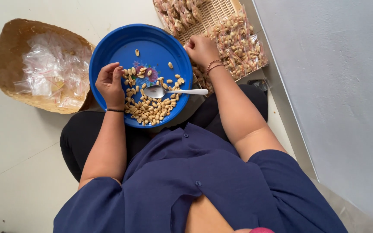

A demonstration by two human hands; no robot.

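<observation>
A round blue tray [109,51] rests on my lap and holds a loose heap of peanuts [150,108]. A metal spoon [160,91] lies on the nuts, its handle pointing right. My left hand [110,83] hovers over the tray's left side with the fingers curled in; whether they pinch a nut is hard to tell. My right hand [201,49] is closed at the tray's right rim, next to small clear packets of peanuts [238,45]; what it holds is hidden.
A woven basket [11,47] with empty clear plastic bags [55,69] sits on the floor at the left. A flat woven tray [210,13] with more filled packets lies at the top. A grey wall runs along the right.
</observation>
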